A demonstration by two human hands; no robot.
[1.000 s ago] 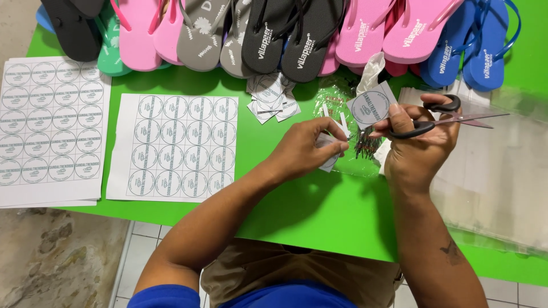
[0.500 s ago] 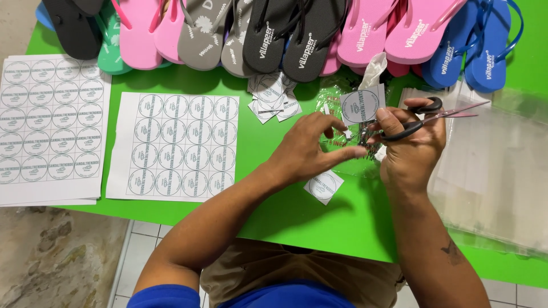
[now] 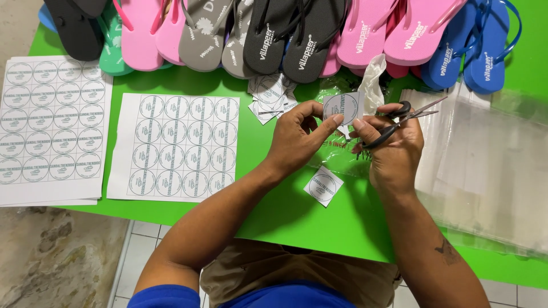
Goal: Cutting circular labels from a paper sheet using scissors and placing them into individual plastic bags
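Observation:
My left hand (image 3: pixel 297 137) pinches a small paper label (image 3: pixel 341 107) with a round printed mark, held up over the green table (image 3: pixel 285 219). My right hand (image 3: pixel 394 148) grips black-handled scissors (image 3: pixel 402 120), blades pointing right, close beside the label. A cut square label (image 3: pixel 323 186) lies on the table below both hands. A small pile of cut labels (image 3: pixel 268 97) sits just left of my left hand.
Two printed sheets of round labels (image 3: pixel 174 147) (image 3: pixel 48 128) lie at the left. A row of flip-flops (image 3: pixel 297 34) in black, grey, pink, green and blue lines the far edge. Clear plastic bags (image 3: pixel 485 165) are stacked at the right. Tiled floor shows below.
A cut square label has dropped onto the table below my hands. My left hand has turned and lifted the held label, and the scissors sit closer to it.

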